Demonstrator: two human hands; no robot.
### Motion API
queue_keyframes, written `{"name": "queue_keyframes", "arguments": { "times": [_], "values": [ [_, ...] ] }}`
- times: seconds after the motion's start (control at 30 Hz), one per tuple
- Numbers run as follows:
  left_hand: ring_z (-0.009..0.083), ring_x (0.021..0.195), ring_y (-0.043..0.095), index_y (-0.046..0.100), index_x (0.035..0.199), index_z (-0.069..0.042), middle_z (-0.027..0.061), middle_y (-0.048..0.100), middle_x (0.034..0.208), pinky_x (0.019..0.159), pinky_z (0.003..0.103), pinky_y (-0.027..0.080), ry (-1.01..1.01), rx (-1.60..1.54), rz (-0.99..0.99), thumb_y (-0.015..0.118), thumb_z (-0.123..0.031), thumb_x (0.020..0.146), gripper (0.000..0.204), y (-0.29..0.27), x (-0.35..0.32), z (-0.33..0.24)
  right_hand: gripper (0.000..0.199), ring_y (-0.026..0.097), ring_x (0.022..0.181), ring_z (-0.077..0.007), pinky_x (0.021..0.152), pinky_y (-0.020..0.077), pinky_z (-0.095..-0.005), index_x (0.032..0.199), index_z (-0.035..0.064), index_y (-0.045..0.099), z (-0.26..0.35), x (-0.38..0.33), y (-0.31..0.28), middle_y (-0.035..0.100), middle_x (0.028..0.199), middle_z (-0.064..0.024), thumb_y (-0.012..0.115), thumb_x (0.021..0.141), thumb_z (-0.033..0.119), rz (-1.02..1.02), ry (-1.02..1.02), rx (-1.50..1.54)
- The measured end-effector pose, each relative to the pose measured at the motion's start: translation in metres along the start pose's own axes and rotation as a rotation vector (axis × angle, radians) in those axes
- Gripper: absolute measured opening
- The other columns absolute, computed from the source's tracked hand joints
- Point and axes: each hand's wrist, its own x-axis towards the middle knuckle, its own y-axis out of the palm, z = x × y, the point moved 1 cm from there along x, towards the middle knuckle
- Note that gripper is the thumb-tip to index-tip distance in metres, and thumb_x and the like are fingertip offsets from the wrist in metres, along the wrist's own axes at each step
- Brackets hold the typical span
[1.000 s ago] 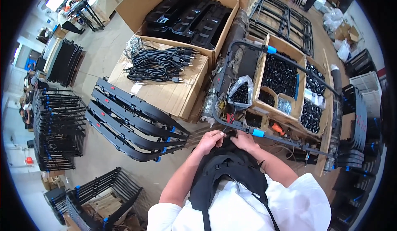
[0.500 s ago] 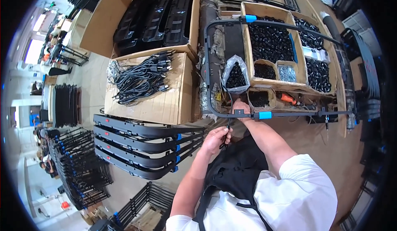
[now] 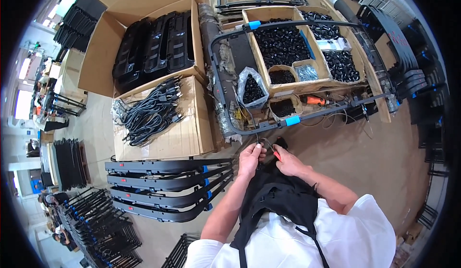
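Observation:
My left hand (image 3: 250, 159) is closed on a thin black cable (image 3: 258, 138) that hangs at the near bar of a large black metal frame (image 3: 331, 109). Just to its right, my right hand (image 3: 290, 163) grips a red-handled tool (image 3: 277, 155) with a thin metal end. The tool's tip is close to the left fingers; its exact kind is too small to make out. Beyond the hands, the frame lies across the workbench, with a blue clip (image 3: 292, 120) on its near bar. A plastic bag of small black parts (image 3: 253, 92) sits inside the frame's outline.
A wooden tray (image 3: 278, 86) holds black parts and screws. An orange-handled tool (image 3: 314, 100) lies before it. To the left, coiled black cables (image 3: 153, 109) rest on a cardboard box (image 3: 189, 136), beside an open carton (image 3: 93, 76) of black panels. Stacked curved frames (image 3: 158, 183) stand nearer.
My right hand has come back from the frame's near bar toward my body and now holds the red-handled tool beside my left hand. The whole view has shifted.

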Motion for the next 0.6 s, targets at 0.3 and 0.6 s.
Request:
{"name": "queue_keyframes", "arguments": {
  "times": [0.3, 0.6],
  "values": [
    [0.0118, 0.080, 0.066, 0.071, 0.122, -0.001, 0.0042, 0.073, 0.099, 0.075, 0.028, 0.056, 0.002, 0.229, -0.076, 0.057, -0.023, 0.112, 0.028, 0.009, -0.003, -0.007, 0.082, 0.047, 0.144, -0.0447, 0.120, 0.0406, -0.0480, 0.165, -0.0024, 0.022, 0.007, -0.005, 0.000, 0.045, 0.156, -0.0316, 0.059, 0.092, 0.006, 0.098, 0.050, -0.074],
    [0.0117, 0.079, 0.066, 0.071, 0.114, 0.001, 0.0055, 0.073, 0.093, 0.073, 0.028, 0.055, 0.104, 0.323, -0.155, 0.054, -0.019, 0.112, 0.027, 0.012, -0.002, 0.007, 0.090, 0.050, 0.137, -0.0479, 0.117, 0.0418, -0.0531, 0.167, 0.0024, 0.017, 0.022, -0.012, -0.013, 0.049, 0.147, -0.0315, 0.062, 0.090, 0.008, 0.150, 0.042, -0.219]
  ]
}}
